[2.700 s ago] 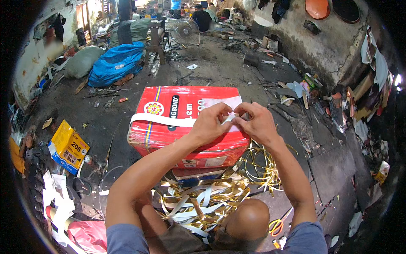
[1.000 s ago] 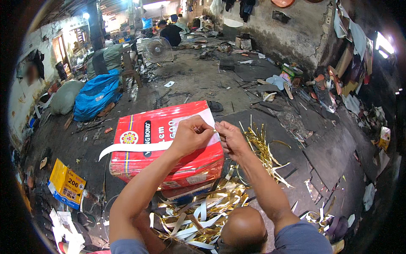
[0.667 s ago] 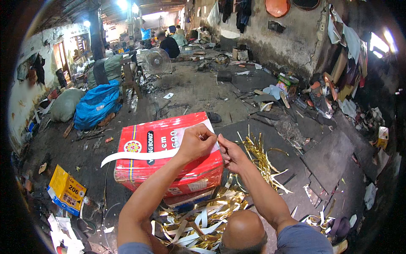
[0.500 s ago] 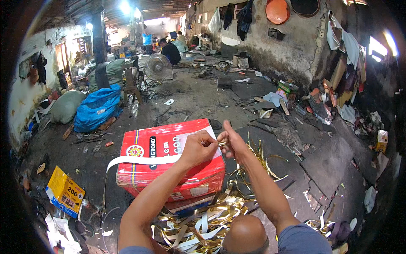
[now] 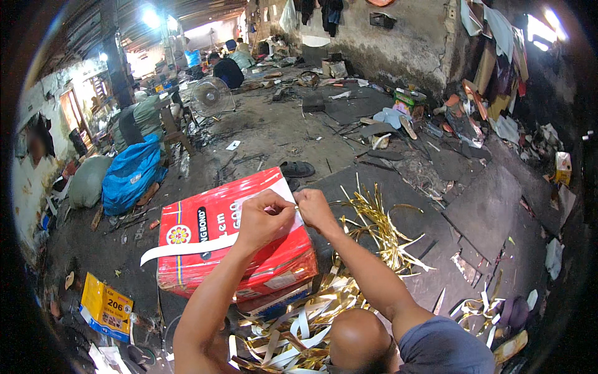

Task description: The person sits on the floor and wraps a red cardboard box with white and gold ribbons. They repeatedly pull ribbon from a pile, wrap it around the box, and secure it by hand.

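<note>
A white strip (image 5: 190, 249) lies across the top of a red cardboard box (image 5: 180, 215), one end sticking out past the box's left edge. It runs under my left hand (image 5: 265, 215), whose fingers are pinched on it near the box's far right corner. Right beside it, my right hand (image 5: 313, 209) is closed, its fingertips almost meeting the left ones. A small pale bit of the strip shows between the two hands; my fingers cover the rest there.
Gold and white strips (image 5: 299, 330) lie heaped in front of the box, with more gold strips (image 5: 380, 224) to its right. A dark sandal (image 5: 298, 168) sits behind the box. A yellow packet (image 5: 107, 305) is at left. Farther off are a blue sack (image 5: 132, 174), a fan (image 5: 212, 95) and a seated person (image 5: 227, 71).
My right hand has turned from partly spread fingers to a closed grip close to the left hand. The whole view has shifted, so the box and hands appear farther left.
</note>
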`<state>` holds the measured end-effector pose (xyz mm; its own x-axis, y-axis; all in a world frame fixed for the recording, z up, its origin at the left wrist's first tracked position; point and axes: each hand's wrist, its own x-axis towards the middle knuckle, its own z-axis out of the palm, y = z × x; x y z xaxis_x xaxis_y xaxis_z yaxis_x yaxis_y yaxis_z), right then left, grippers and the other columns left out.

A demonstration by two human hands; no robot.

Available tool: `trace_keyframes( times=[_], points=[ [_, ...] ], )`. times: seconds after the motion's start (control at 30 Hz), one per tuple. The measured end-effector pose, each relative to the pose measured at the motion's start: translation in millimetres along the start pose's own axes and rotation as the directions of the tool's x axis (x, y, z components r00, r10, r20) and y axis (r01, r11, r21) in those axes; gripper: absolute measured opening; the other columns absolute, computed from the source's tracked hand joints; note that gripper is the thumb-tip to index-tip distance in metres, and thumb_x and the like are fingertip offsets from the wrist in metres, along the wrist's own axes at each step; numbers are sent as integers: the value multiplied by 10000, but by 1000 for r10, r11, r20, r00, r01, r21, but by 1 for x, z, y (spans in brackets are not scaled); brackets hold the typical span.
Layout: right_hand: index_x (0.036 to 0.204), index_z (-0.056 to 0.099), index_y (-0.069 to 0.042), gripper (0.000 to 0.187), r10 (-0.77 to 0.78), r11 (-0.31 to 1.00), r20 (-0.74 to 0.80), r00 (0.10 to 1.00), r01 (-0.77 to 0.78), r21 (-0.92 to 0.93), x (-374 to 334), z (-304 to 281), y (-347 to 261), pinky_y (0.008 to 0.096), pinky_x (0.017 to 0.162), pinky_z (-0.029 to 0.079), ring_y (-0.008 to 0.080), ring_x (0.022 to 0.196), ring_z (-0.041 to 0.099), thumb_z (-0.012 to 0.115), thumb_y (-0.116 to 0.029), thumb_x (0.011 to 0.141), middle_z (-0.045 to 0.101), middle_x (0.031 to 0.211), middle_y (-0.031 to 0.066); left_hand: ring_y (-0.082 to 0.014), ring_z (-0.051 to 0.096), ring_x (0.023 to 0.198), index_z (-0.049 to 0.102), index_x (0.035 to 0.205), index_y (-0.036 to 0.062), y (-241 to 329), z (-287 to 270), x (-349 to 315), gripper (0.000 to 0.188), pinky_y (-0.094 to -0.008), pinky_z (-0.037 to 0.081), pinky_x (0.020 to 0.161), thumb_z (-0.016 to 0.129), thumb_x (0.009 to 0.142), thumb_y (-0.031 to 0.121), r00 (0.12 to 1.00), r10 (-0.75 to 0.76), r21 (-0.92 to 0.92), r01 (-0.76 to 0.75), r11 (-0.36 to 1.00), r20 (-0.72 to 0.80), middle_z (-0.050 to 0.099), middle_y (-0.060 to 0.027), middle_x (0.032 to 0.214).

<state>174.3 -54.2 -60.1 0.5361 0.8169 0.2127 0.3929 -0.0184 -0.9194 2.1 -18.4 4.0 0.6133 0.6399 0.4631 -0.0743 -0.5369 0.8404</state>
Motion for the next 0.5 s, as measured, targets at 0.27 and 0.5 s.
trace_keyframes(
  times=[0.27,0.5],
  points=[
    [858,680,62,351,14,1000,-27,1000,-15,-23,-8,28,67,480,685,485,360,729,635,561,-241,988,661,794,242,-82,644,643,747,829,-15,-9,-3,2,37,-243,502,553,757,852,12,1000,-5,-16,5,1000,-4,701,-46,814],
    [749,642,29,344,-89,996,-87,992,89,3,-18,48,168,392,564,430,151,592,529,558,-200,992,599,626,80,-93,657,697,775,831,10,-2,2,6,31,-250,512,617,771,835,40,1000,12,10,-12,1000,14,716,-41,804]
  ],
)
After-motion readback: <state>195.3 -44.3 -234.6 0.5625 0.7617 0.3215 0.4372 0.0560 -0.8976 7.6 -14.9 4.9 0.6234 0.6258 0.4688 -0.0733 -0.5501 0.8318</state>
